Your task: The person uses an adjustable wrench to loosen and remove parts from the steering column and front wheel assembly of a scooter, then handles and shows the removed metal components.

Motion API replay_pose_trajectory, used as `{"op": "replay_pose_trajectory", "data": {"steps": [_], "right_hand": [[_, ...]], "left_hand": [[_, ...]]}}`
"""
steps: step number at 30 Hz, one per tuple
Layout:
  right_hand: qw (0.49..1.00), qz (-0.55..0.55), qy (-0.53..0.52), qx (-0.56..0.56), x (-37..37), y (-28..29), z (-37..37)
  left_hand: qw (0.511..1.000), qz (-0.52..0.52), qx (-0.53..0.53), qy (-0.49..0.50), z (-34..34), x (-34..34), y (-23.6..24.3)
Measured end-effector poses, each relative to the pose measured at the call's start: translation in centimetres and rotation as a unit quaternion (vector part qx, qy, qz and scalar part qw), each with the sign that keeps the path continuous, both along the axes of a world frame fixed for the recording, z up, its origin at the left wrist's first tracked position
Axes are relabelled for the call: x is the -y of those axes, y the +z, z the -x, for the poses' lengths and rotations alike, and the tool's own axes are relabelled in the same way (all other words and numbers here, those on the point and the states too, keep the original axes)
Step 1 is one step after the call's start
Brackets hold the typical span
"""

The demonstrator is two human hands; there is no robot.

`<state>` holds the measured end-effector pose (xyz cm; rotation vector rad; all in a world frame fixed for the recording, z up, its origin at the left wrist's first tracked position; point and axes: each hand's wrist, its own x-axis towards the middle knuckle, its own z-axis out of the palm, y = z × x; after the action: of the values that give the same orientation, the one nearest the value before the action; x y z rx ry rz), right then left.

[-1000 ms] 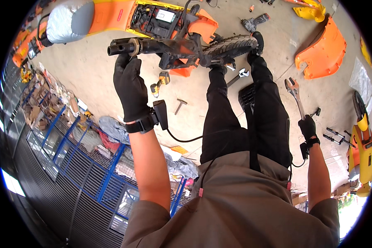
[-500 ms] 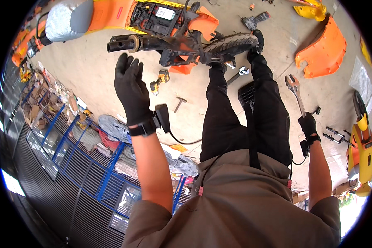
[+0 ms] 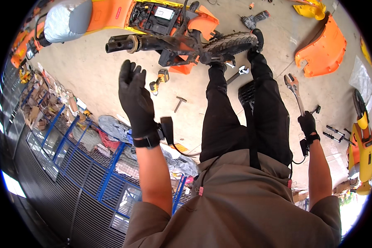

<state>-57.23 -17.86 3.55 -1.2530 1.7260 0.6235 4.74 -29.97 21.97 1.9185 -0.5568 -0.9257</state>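
Note:
My left hand [image 3: 136, 99], in a black glove, is open just below a black steerer tube [image 3: 118, 46] with a brass-coloured ring nut [image 3: 132, 44] on it, not touching it. The tube belongs to a bike front fork with a treaded wheel [image 3: 231, 45], lying across the upper middle over my feet. My gloved right hand [image 3: 307, 124] grips a large adjustable wrench [image 3: 295, 89] by its handle, jaws pointing up, out at my right side.
An orange-yellow bike body [image 3: 107, 14] with opened compartment, yellow drill [image 3: 161, 80], hammer [image 3: 180, 103], another wrench [image 3: 237, 73], grey power tool [image 3: 254, 20] and orange panel [image 3: 320, 47] lie around. Blue racking [image 3: 107, 173] with boxes and cloths is at left, a yellow bike [image 3: 366, 153] at right.
My left hand has let go of the tube at the ring nut and drawn back down and slightly right, its fingers spreading. My right hand with the wrench has barely moved.

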Motion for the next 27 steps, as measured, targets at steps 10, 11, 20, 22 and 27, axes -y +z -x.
{"op": "replay_pose_trajectory", "data": {"steps": [10,11,20,22,27], "right_hand": [[1.000,0.024,0.013,0.002,0.5,0.6,-0.6],[1.000,0.022,0.011,0.002,0.4,0.5,-0.3],[1.000,-0.002,0.019,-0.006,0.5,0.7,-0.1],[0.999,0.009,0.038,-0.011,0.3,0.4,0.1],[1.000,0.016,0.013,0.013,1.0,0.3,-0.8]], "left_hand": [[0.797,-0.035,0.470,-0.378,-3.3,3.1,-2.0],[0.814,-0.027,0.455,-0.360,-2.2,2.9,-2.0],[0.829,-0.051,0.456,-0.320,-1.9,0.8,-0.7],[0.801,-0.022,0.485,-0.352,-2.2,2.7,-0.5],[0.799,0.016,0.485,-0.353,-2.4,3.7,-1.6]]}}
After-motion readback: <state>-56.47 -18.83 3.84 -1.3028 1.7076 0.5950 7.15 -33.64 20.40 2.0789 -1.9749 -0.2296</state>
